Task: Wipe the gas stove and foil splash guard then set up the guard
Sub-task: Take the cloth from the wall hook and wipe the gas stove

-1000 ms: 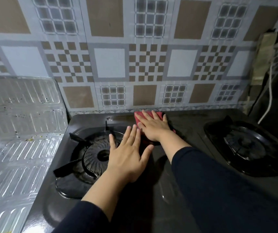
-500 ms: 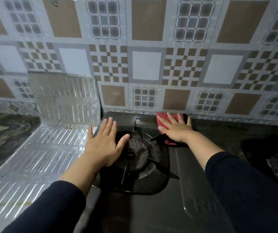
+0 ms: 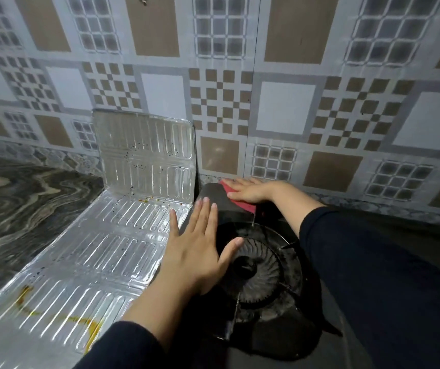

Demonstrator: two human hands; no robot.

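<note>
The black gas stove [image 3: 215, 202] fills the lower right, its left burner [image 3: 256, 270] in the middle. My right hand [image 3: 253, 190] lies flat on a red cloth [image 3: 243, 205] at the stove's back left corner, close to the wall. My left hand [image 3: 197, 251] rests flat with fingers spread on the stove's left edge, beside the burner, holding nothing. The foil splash guard [image 3: 101, 251] lies to the left of the stove, one panel flat on the counter and one panel [image 3: 144, 153] standing against the wall, both with dark specks and orange-yellow stains.
A patterned tile wall [image 3: 221, 97] runs along the back. A dark marbled counter [image 3: 13, 203] stretches to the left of the foil guard. My dark sleeves cover the lower right of the stove.
My right hand has slid the red cloth leftward along the stove's back to its left corner. My left hand has shifted left from the burner to the stove's left edge. The view swung left.
</note>
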